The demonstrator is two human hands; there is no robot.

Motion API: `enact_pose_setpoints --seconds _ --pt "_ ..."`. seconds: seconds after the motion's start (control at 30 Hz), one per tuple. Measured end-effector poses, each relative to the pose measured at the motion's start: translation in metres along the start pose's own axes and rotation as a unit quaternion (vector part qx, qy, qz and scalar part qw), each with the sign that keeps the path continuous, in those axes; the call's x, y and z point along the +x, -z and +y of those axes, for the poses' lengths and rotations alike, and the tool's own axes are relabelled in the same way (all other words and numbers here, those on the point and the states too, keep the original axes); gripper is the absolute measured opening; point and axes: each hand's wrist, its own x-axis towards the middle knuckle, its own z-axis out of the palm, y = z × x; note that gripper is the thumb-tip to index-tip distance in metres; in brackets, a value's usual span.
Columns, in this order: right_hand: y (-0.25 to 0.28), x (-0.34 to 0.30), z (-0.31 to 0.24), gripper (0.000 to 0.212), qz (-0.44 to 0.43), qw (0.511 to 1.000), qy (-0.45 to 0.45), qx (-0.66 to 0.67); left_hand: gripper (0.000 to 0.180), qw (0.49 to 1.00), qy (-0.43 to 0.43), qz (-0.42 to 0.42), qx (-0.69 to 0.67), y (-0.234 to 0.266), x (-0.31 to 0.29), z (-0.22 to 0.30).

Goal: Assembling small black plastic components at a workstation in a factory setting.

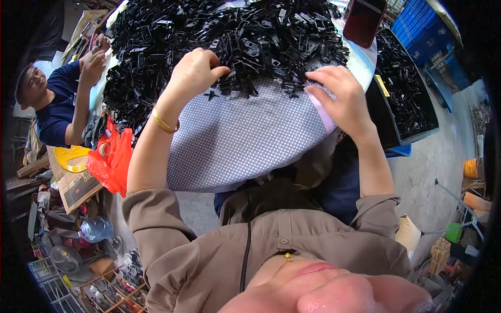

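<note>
A large heap of small black plastic clips (250,47) covers the far part of a round table with a grey dotted cloth (235,141). My left hand (193,73) is at the heap's near edge, fingers bent and the thumb apart from them, with clips right by the thumb tip. To the right, my right hand (339,96) hovers at the edge of the heap. Its forefinger and thumb are spread, close to a few loose clips, and no clip shows plainly in either hand.
A phone (364,22) stands at the table's far right. Beside it is a black crate (402,138) of similar clips, with blue crates (420,26) behind. At left sit a red plastic bag (112,156), a yellow ring-shaped thing (70,158) and a co-worker (60,101).
</note>
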Motion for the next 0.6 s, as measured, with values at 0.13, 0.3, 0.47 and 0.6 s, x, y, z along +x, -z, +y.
enact_pose_setpoints --seconds 0.13,0.3,0.47,0.6 --pt "-0.021 -0.001 -0.008 0.023 -0.044 0.999 -0.013 0.012 0.027 0.993 0.020 -0.054 -0.104 0.002 0.003 -0.006" --pt "-0.021 0.003 -0.011 0.012 -0.036 0.999 -0.001 0.006 0.029 0.984 0.035 -0.066 -0.160 -0.007 0.005 -0.012" --pt "-0.021 0.005 -0.011 0.021 -0.080 0.996 -0.027 0.026 0.048 0.980 0.070 -0.016 -0.185 -0.011 0.007 -0.004" --pt "-0.017 0.004 -0.011 0.036 -0.036 0.992 -0.093 0.081 0.049 0.954 0.089 -0.031 -0.286 -0.011 0.012 -0.011"
